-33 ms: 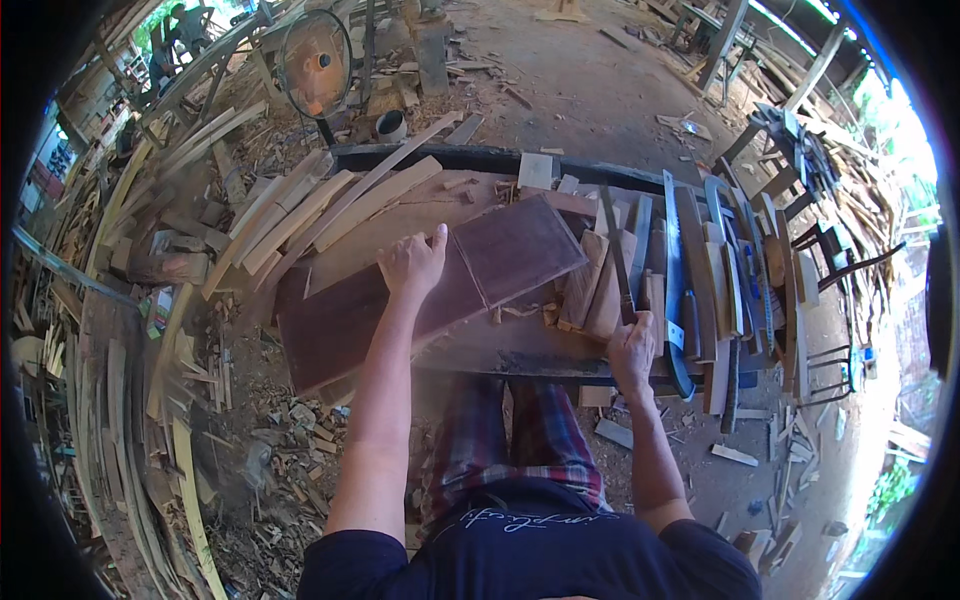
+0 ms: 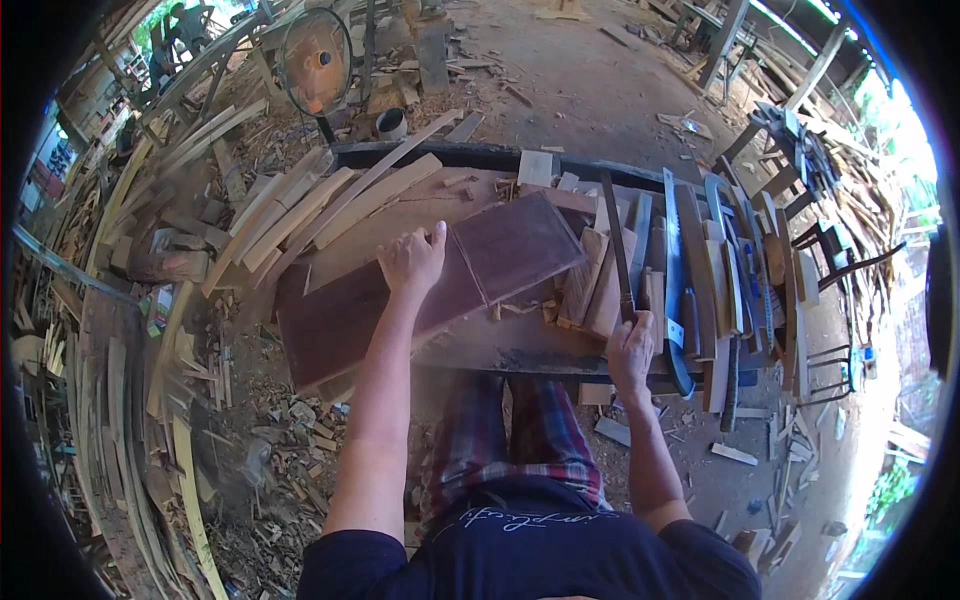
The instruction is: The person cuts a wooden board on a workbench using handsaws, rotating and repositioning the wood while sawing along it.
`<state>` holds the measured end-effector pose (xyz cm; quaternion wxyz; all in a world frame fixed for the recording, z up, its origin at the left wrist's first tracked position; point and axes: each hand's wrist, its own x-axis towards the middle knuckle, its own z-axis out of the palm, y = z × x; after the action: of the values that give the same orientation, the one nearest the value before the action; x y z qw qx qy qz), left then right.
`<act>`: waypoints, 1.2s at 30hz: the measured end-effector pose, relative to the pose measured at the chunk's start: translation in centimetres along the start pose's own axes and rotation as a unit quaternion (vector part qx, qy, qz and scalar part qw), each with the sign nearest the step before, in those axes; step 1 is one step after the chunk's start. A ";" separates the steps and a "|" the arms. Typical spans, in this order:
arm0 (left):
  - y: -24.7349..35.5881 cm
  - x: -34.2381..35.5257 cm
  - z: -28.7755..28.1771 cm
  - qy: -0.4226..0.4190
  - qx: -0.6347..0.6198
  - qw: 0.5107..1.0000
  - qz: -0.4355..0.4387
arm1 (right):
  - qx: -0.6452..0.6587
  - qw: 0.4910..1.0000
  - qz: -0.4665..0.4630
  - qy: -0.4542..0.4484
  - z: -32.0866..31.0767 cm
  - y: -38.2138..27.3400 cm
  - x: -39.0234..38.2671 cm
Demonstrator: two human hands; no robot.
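L hand (image 2: pixel 412 262) is resting on dark red-brown rectangular wooden board (image 2: pixel 455 290), atop dark-edged workbench (image 2: pixel 545 362); fingers reaching far edge, cannot tell if clamping. R hand (image 2: pixel 632 350) is clasping long dark flat tool (image 2: pixel 617 250), pointing approx 12 o'clock. Board is lying 9–10 o'clock from R fingers, long axis running 8-to-2; L hand nearer.

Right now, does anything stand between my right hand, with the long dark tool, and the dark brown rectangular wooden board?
Yes: light-brown wooden blocks lie between your right hand and the right end of the dark brown wooden board. They look low; a raised hand could probably clear them.
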<state>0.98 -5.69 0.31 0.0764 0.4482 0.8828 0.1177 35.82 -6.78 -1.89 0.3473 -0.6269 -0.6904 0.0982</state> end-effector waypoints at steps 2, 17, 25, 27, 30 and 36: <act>-0.1 -0.2 0.5 0.129 -0.014 0.991 0.032 | 0.066 0.998 -0.005 -0.022 -0.5 -1.6 -1.6; 2.4 -0.8 1.3 0.174 0.030 0.983 -0.056 | 0.191 0.953 -0.113 -0.208 3.1 -6.7 -9.1; 1.6 -1.7 1.9 0.175 -0.017 0.984 -0.017 | 0.119 0.966 -0.121 -0.197 3.9 -6.7 -10.2; 1.8 -2.0 2.0 0.181 -0.007 0.983 -0.015 | 0.121 0.958 -0.104 -0.239 4.7 -7.1 -10.2; 2.1 -2.4 2.1 0.215 0.017 0.976 -0.009 | 0.114 0.955 -0.087 -0.258 5.8 -8.4 -9.7; 2.1 -2.4 2.0 0.227 0.025 0.974 -0.005 | 0.082 0.960 -0.088 -0.254 5.8 -9.8 -9.3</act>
<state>4.50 -6.09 -0.97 -0.1366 0.4069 0.8822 0.1935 24.29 -15.63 -3.90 0.2182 -0.4872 -0.7980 0.2797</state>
